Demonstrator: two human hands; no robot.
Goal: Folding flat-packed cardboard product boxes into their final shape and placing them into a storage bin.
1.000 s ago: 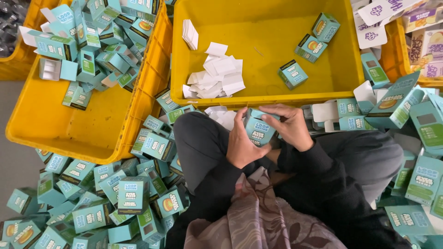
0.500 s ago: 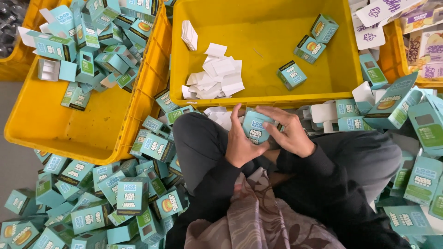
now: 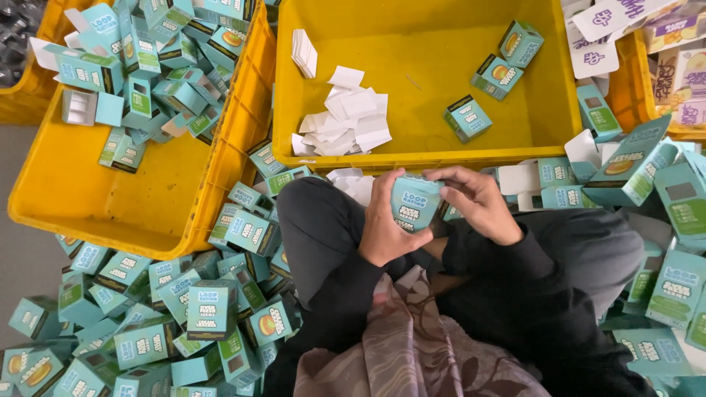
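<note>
Both my hands hold one small teal carton (image 3: 414,203) above my lap. My left hand (image 3: 384,224) wraps its left side, thumb on the front. My right hand (image 3: 478,202) grips its right side, fingers curled over the top edge. Just beyond the carton stands a yellow crate (image 3: 544,147) with a loose pile of white paper slips (image 3: 346,121) and three teal cartons (image 3: 468,117) in it. My legs in dark trousers (image 3: 316,228) are crossed beneath.
A second yellow crate (image 3: 110,198) at the left holds several teal cartons in its far half. Heaps of teal cartons (image 3: 184,309) cover the floor at lower left and at the right (image 3: 662,220). Printed packets (image 3: 676,66) lie at top right.
The carton has been turned and lifted slightly between my hands; my right fingers have shifted over its top edge. Nothing else has moved.
</note>
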